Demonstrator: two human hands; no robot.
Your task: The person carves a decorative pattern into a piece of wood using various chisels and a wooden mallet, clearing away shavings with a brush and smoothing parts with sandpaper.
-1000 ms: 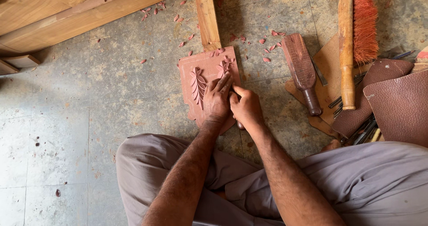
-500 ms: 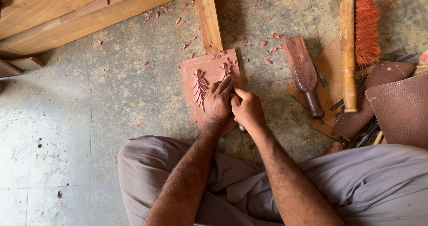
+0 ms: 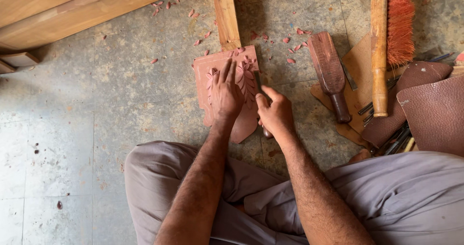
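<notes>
Head view: left hand [image 3: 226, 93] flat, fingers spread, pressing reddish carved panel [image 3: 232, 93] on mottled stone floor [image 3: 96, 105]. Right hand [image 3: 274, 113] at its 3 o'clock, fist closed round chisel [image 3: 261, 105]. Wooden mallet [image 3: 329, 73], orange-bristled brush [image 3: 386, 42] toward 2 o'clock.

- Illumination: soft, even daylight; overall exposure is medium-bright with no blown highlights.
- Shadows: a dark band falls on the floor [image 3: 72, 143] right of the wooden post [image 3: 226, 15]; a soft shadow lies under the left hand [image 3: 225, 94] and right hand [image 3: 275, 113].
- Glare: the pale tiles at lower left show a mild washed-out sheen.
- Focus: sharp across the centre; the carved panel [image 3: 246, 124] shows clear grain.
- Blur: slight softness at the brush [image 3: 400, 25] bristles and frame corners.
- Distortion: mild wide-angle stretch at the edges.
</notes>
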